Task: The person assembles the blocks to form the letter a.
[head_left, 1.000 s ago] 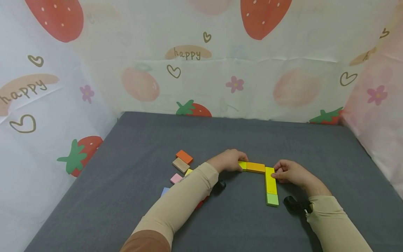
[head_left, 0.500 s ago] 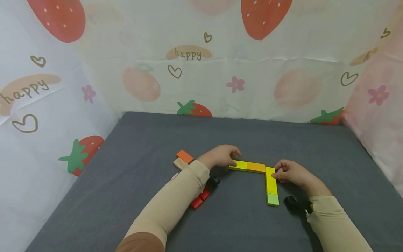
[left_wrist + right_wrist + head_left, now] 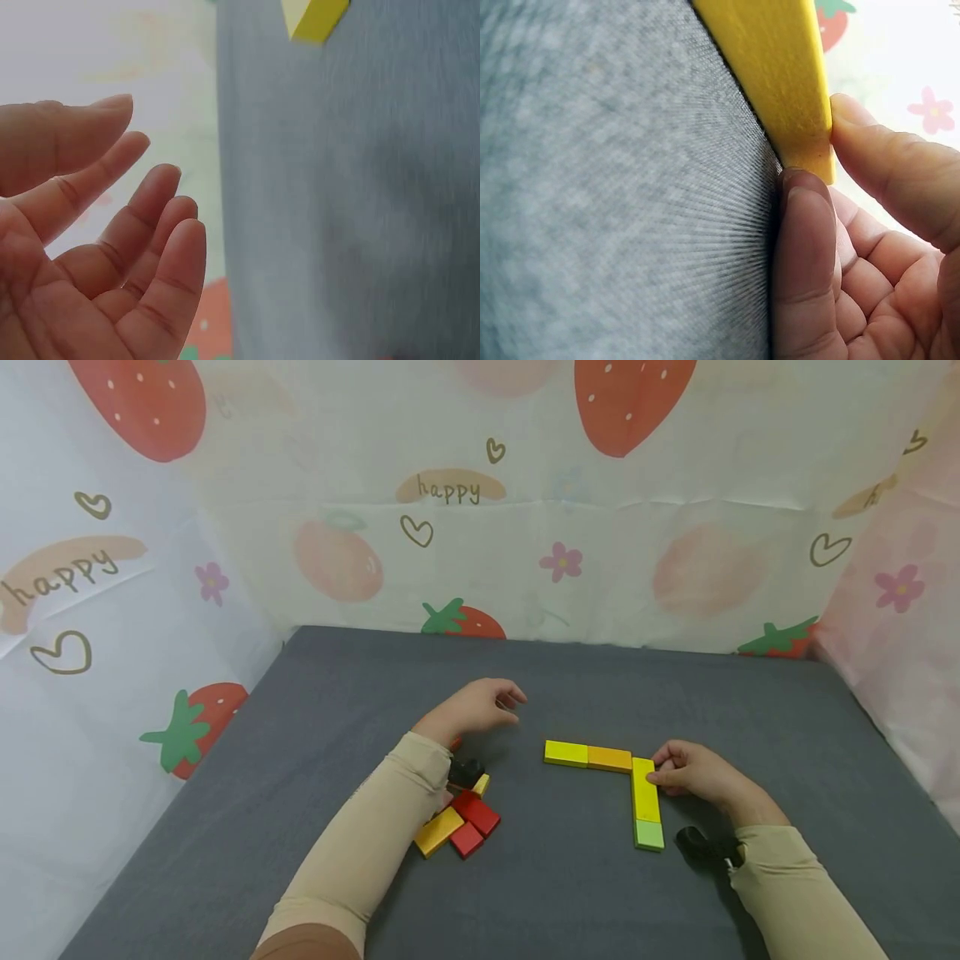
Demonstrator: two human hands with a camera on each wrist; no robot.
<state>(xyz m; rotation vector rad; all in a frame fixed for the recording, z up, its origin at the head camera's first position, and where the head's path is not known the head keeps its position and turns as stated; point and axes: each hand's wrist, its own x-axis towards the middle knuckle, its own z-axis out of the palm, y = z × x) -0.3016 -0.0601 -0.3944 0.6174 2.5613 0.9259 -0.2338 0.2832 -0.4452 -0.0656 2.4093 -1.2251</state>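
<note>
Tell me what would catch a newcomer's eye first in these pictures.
First, probably, the bent row of blocks in yellow, orange and green, right of centre in the head view, with the right grip pinching its long yellow block. Next, the red and yellow huddle partly hidden by the left sleeve, the empty left grip hovering beyond it. Behind, big red strawberries top the pale backdrop.

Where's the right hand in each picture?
Head: right of the middle, the right hand touches the yellow block that meets the green block.
Left wrist: not in it.
Right wrist: lower right, touching that yellow block.
Shared landmark: grey cloth, in all three.
</note>
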